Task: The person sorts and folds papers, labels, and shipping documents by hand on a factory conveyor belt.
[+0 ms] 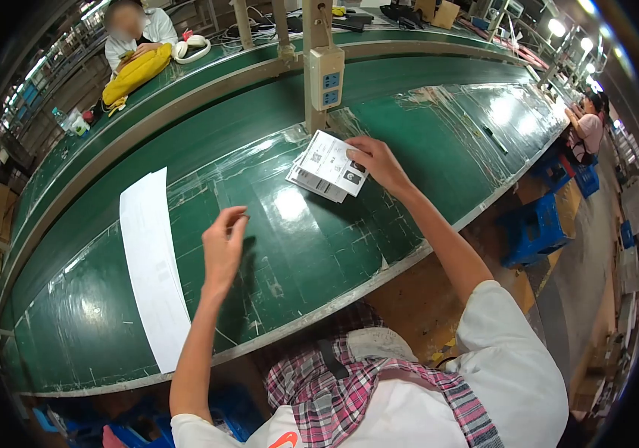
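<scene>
My right hand (379,166) has its thumb and fingers on the upper right edge of a small stack of printed leaflets (325,163). The top one shows a QR code and dark pictures, and several lie fanned under it, just above or on the green bench. My left hand (222,250) hovers over the bench with nothing in it, its fingers loosely bent and the thumb apart. To its left lies a pile of long white paper sheets (151,269), slightly fanned, with faint print. My left hand does not touch it.
The green workbench (282,276) has worn tape on its surface. A post with a socket box (328,78) stands behind the leaflets. A thin dark stick (495,140) lies to the right. Blue stools (536,231) stand at the right; other people sit at the far left and far right.
</scene>
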Demonstrator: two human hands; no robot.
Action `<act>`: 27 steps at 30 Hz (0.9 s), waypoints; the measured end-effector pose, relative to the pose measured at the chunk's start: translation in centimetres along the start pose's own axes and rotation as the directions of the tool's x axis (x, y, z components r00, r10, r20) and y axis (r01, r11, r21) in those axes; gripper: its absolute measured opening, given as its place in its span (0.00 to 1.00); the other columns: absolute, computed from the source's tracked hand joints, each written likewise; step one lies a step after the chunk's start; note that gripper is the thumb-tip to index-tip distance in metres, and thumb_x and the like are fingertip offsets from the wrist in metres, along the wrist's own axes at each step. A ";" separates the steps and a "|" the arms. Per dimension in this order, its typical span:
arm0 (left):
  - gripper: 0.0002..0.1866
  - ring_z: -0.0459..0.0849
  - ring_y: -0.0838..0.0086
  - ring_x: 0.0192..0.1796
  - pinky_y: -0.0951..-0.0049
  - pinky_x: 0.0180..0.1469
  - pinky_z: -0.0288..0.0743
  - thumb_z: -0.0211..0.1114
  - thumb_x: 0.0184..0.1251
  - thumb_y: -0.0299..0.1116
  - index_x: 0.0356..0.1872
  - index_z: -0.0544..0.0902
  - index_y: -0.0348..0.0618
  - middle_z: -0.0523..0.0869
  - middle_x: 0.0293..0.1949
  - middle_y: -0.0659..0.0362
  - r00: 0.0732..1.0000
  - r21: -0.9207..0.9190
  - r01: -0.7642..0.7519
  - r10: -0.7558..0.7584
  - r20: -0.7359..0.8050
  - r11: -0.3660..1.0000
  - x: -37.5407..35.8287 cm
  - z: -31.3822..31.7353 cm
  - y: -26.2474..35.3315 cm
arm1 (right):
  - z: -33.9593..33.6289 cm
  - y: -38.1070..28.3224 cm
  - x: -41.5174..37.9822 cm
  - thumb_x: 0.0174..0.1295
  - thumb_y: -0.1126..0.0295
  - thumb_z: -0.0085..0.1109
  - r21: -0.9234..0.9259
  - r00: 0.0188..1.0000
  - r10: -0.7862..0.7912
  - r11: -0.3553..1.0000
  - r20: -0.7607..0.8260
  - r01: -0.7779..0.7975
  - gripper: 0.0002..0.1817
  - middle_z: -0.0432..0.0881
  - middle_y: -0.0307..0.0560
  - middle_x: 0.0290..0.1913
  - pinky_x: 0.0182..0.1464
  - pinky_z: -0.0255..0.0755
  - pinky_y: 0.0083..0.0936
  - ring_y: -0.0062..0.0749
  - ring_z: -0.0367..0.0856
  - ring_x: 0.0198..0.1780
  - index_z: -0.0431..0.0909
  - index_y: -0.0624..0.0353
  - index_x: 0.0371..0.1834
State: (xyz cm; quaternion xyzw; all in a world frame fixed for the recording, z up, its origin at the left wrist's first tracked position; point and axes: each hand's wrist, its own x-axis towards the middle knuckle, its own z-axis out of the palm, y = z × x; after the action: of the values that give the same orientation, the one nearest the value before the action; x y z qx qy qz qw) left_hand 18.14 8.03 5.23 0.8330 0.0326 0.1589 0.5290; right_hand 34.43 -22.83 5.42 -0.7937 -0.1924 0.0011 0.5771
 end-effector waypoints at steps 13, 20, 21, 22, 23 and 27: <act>0.28 0.60 0.49 0.79 0.47 0.78 0.52 0.64 0.73 0.40 0.71 0.72 0.50 0.64 0.76 0.46 0.867 0.420 -0.477 0.335 0.370 0.772 4.1 12.2 -1.5 | 3.9 3.4 -0.7 0.63 0.62 0.59 -0.314 0.984 0.114 0.937 -0.140 -0.153 0.15 0.87 0.51 0.47 0.55 0.74 0.40 0.48 0.83 0.52 0.84 0.56 0.49; 0.28 0.58 0.51 0.80 0.44 0.78 0.50 0.64 0.73 0.39 0.72 0.71 0.49 0.62 0.77 0.46 0.889 0.433 -0.441 0.315 0.332 0.786 3.2 12.2 -2.1 | 4.3 2.9 -0.9 0.63 0.64 0.59 -0.321 0.975 0.102 0.933 -0.196 -0.163 0.14 0.87 0.49 0.46 0.55 0.74 0.39 0.46 0.83 0.52 0.84 0.56 0.49; 0.29 0.58 0.50 0.80 0.43 0.78 0.50 0.63 0.73 0.39 0.73 0.70 0.48 0.61 0.77 0.46 0.888 0.432 -0.443 0.319 0.332 0.785 3.2 12.3 -2.1 | 4.4 2.8 -1.0 0.64 0.65 0.59 -0.334 0.975 0.077 0.931 -0.209 -0.145 0.14 0.87 0.49 0.46 0.54 0.74 0.38 0.44 0.84 0.52 0.84 0.57 0.50; 0.29 0.58 0.49 0.80 0.42 0.77 0.51 0.63 0.73 0.39 0.73 0.69 0.47 0.61 0.77 0.46 0.887 0.430 -0.445 0.321 0.332 0.785 3.2 12.3 -2.1 | 4.4 2.8 -1.1 0.64 0.66 0.59 -0.349 0.974 0.053 0.928 -0.221 -0.130 0.14 0.87 0.50 0.45 0.53 0.74 0.36 0.42 0.84 0.52 0.84 0.57 0.50; 0.29 0.57 0.49 0.80 0.43 0.77 0.50 0.63 0.73 0.39 0.73 0.69 0.46 0.60 0.77 0.46 0.897 0.430 -0.431 0.324 0.301 0.793 3.3 12.3 -2.1 | 4.3 3.2 -1.0 0.65 0.67 0.59 -0.222 0.970 0.075 0.967 -0.230 -0.127 0.14 0.87 0.48 0.45 0.52 0.74 0.33 0.38 0.84 0.51 0.84 0.59 0.51; 0.31 0.56 0.48 0.80 0.46 0.77 0.51 0.63 0.73 0.36 0.75 0.66 0.44 0.58 0.77 0.44 0.943 0.402 -0.333 0.304 0.136 0.853 3.2 11.9 -1.9 | 2.0 5.1 -0.3 0.68 0.70 0.60 0.401 0.932 0.254 0.906 -0.259 -0.135 0.14 0.85 0.43 0.44 0.48 0.73 0.24 0.26 0.82 0.47 0.83 0.64 0.53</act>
State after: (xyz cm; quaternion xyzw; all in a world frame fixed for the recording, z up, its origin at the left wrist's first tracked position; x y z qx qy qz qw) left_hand 24.93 -0.78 -0.31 0.9256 -0.0905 0.2054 0.3047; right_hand 35.30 -22.39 0.05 -0.6740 -0.0161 -0.0262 0.7381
